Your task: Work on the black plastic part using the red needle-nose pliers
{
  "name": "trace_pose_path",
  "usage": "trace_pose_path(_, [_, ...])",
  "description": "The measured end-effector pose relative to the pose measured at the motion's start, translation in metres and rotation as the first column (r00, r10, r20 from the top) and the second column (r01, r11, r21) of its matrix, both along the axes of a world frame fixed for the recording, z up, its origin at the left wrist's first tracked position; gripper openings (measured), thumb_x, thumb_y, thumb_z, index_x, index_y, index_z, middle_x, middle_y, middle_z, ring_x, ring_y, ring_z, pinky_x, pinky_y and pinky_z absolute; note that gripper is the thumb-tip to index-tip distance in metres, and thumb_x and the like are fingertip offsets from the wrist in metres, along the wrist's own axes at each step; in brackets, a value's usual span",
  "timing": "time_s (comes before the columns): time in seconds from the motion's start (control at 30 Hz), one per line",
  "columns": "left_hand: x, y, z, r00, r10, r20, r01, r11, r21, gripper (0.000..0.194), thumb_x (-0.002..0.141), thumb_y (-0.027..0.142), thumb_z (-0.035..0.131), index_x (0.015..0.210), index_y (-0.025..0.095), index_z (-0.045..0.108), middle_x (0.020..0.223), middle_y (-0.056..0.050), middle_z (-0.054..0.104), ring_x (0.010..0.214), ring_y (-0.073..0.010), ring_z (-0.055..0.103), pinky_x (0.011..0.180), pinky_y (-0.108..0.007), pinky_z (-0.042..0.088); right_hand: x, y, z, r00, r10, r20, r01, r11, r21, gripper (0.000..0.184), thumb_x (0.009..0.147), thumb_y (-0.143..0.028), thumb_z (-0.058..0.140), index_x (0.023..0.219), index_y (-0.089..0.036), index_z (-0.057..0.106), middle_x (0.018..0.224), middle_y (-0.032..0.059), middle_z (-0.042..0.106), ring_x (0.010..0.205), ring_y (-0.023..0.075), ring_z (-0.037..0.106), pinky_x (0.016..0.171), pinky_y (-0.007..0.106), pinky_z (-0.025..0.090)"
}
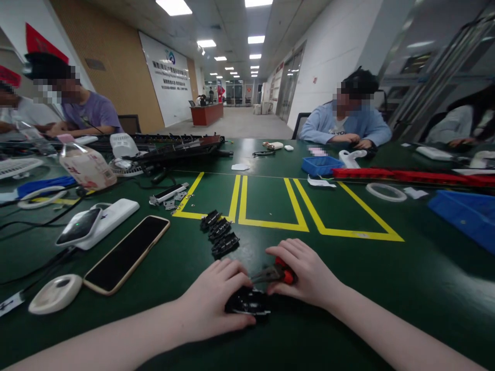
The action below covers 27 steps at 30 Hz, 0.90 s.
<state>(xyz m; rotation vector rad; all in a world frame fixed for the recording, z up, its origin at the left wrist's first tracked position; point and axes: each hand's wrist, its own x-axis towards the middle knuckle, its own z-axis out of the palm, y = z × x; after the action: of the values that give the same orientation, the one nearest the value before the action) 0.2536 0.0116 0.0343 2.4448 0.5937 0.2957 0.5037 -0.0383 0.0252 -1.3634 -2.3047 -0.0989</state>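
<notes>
Bright lights [174,6] shine over a long room [247,121] and my green bench [406,288]. My left grip [220,301] is curled around a black part [247,304], right in front of me. My right grip [309,268] is closed on red pliers [273,274]; I cannot tell if their tips touch the part. Three black bits [226,245] lie just past my left grip. Farther off is a small blue tray [323,167], with something pale in or behind it. A big blue bin [464,208] sits at the right edge. On the left, a bottle [87,165] looks pale pink; maybe drink, maybe label.
</notes>
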Motion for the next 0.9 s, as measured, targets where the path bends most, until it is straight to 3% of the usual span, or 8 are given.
trace_pose_path(0.13, [-0.0016, 0.0034, 0.0003, 0.997, 0.007, 0.077, 0.002, 0.993, -0.119, 0.035, 0.079, 0.028, 0.075, 0.110, 0.020, 0.059, 0.109, -0.001, 0.063, 0.097, -0.0178, 0.059, 0.085, -0.031, 0.047, -0.0008, 0.0006, -0.0032, 0.995, 0.098, 0.015, -0.099, 0.993, 0.062, 0.064, 0.083, -0.072, 0.049, 0.109, -0.015, 0.060, 0.089, 0.0088, 0.065, 0.081, 0.0205, 0.056, 0.071, 0.035, 0.044])
trace_pose_path(0.3, [-0.0046, 0.0046, 0.0021, 0.992, 0.045, 0.119, -0.014, 0.969, -0.246, 0.039, 0.080, 0.030, 0.075, 0.114, 0.020, 0.060, 0.104, 0.000, 0.067, 0.090, -0.0150, 0.063, 0.077, -0.025, 0.049, -0.0032, 0.0005, -0.0034, 0.990, 0.143, 0.014, -0.144, 0.985, 0.098, 0.060, 0.089, -0.071, 0.038, 0.096, -0.016, 0.061, 0.081, 0.0066, 0.061, 0.074, 0.0189, 0.052, 0.066, 0.034, 0.039])
trace_pose_path(0.53, [-0.0078, 0.0040, 0.0026, 0.962, 0.005, 0.275, 0.060, 0.971, -0.230, 0.049, 0.082, 0.022, 0.072, 0.128, 0.015, 0.058, 0.099, -0.003, 0.067, 0.083, -0.0127, 0.061, 0.074, -0.022, 0.048, -0.0086, -0.0020, -0.0031, 0.982, 0.190, 0.020, -0.190, 0.958, 0.217, 0.054, 0.093, -0.064, 0.038, 0.096, -0.014, 0.059, 0.084, 0.0090, 0.062, 0.080, 0.0204, 0.054, 0.071, 0.034, 0.045])
trace_pose_path(0.73, [-0.0059, 0.0046, 0.0042, 0.976, -0.052, 0.212, 0.127, 0.924, -0.361, 0.049, 0.086, 0.025, 0.070, 0.132, 0.019, 0.054, 0.111, -0.004, 0.068, 0.095, -0.0147, 0.065, 0.082, -0.024, 0.051, -0.0086, -0.0005, -0.0051, 0.979, 0.176, 0.107, -0.195, 0.959, 0.207, 0.036, 0.094, -0.046, 0.049, 0.105, -0.014, 0.060, 0.088, 0.0084, 0.063, 0.079, 0.0196, 0.054, 0.069, 0.033, 0.042])
trace_pose_path(0.9, [-0.0045, 0.0023, 0.0084, 0.993, 0.028, 0.119, 0.037, 0.858, -0.513, 0.043, 0.084, 0.028, 0.074, 0.122, 0.020, 0.057, 0.114, -0.004, 0.069, 0.098, -0.0188, 0.068, 0.081, -0.027, 0.055, -0.0078, -0.0008, -0.0042, 0.976, 0.187, 0.114, -0.207, 0.957, 0.203, 0.034, 0.094, -0.048, 0.050, 0.098, -0.016, 0.060, 0.085, 0.0068, 0.062, 0.079, 0.0193, 0.052, 0.069, 0.033, 0.042])
